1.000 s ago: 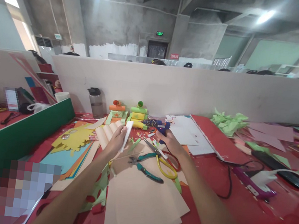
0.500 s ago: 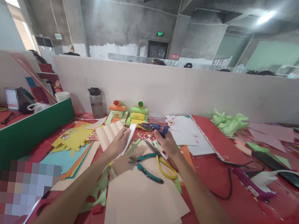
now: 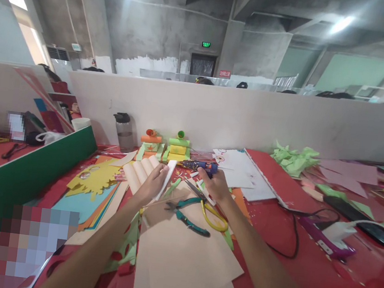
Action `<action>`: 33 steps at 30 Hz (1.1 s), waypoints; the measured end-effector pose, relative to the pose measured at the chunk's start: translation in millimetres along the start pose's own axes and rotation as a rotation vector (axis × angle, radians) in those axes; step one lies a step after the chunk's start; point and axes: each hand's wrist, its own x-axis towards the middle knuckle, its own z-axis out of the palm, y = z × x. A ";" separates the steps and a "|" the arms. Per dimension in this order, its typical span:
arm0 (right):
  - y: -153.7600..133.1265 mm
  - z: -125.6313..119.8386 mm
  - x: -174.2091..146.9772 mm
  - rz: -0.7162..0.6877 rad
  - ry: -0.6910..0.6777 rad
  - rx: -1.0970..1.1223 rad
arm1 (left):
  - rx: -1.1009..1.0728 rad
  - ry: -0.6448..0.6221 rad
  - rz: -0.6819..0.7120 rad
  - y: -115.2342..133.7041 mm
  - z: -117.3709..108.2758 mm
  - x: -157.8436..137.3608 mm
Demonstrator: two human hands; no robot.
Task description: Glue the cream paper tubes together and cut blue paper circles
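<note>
My left hand [image 3: 152,182] is closed on a peach paper piece [image 3: 138,171] rolled into several side-by-side tubes, with a white strip [image 3: 166,178] along its right side. In my right hand [image 3: 215,186] is a blue hot glue gun [image 3: 203,166], its dark nozzle end pointing left, close to the top of the white strip. Below and between the hands lie yellow-handled scissors [image 3: 209,210] and teal-handled pliers [image 3: 188,218], the pliers spread apart. They rest on peach paper sheets [image 3: 188,260]. Whether the nozzle touches the strip I cannot tell.
Behind the hands stand an orange paper model [image 3: 150,147], a green and yellow one [image 3: 178,149] and a water bottle [image 3: 124,132]. Coloured sheets [image 3: 80,200] lie left, near a green divider [image 3: 35,167]. A purple power strip [image 3: 327,240] and black cable [image 3: 295,241] lie right.
</note>
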 end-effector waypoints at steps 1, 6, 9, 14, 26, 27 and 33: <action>-0.3 0.1 0.1 -0.001 0.004 -0.003 | -0.004 -0.001 0.006 -0.1 0.1 0.1; 3.0 2.2 0.6 -0.020 0.031 -0.017 | -0.002 -0.008 0.008 -1.0 0.2 0.8; 4.5 2.7 0.3 -0.029 0.026 -0.019 | 0.010 -0.002 0.007 -1.7 -0.2 1.4; -0.9 1.6 -1.7 -0.032 -0.051 -0.014 | 0.035 0.020 -0.003 -2.2 -2.0 2.2; 4.6 -1.8 -3.6 0.042 -0.108 0.081 | 0.044 0.030 -0.023 2.0 -1.5 -0.2; 4.8 -1.8 -3.7 0.033 -0.109 0.071 | 0.042 0.029 -0.026 2.6 -1.6 -0.2; 5.5 1.3 -4.1 -0.043 -0.047 -0.046 | -0.019 0.014 -0.036 2.4 -1.0 1.2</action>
